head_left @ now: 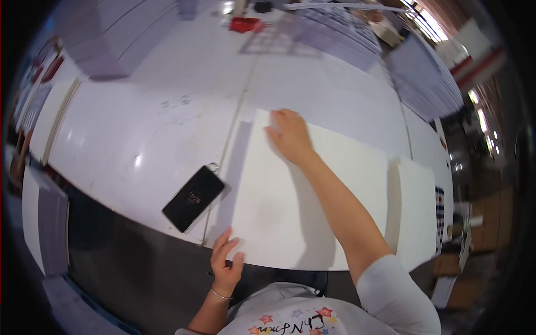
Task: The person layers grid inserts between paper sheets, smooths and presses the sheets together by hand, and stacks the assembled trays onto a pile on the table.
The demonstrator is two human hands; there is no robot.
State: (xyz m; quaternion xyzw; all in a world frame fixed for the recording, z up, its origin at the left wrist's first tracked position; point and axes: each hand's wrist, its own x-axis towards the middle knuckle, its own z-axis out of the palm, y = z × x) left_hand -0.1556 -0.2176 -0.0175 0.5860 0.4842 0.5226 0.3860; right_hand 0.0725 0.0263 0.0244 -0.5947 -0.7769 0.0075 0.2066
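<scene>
A large white sheet or stack of sheets [268, 195] lies on the white table in front of me. My right hand [290, 135] rests at its far left corner, fingers bent over the far edge. My left hand [226, 262], with a thin bracelet at the wrist, is at the near left corner, fingers apart and touching or just beside the edge. A black phone [194, 199] lies on the table left of the sheet, its screen showing faint digits. More white sheets [416, 206] lie to the right.
White stacks stand at the back left [111, 39], back centre [340, 33] and back right [424, 72]. A red item [244, 24] lies at the far side. Seams cross the table [139, 123]. Cardboard boxes [491, 223] stand at the right.
</scene>
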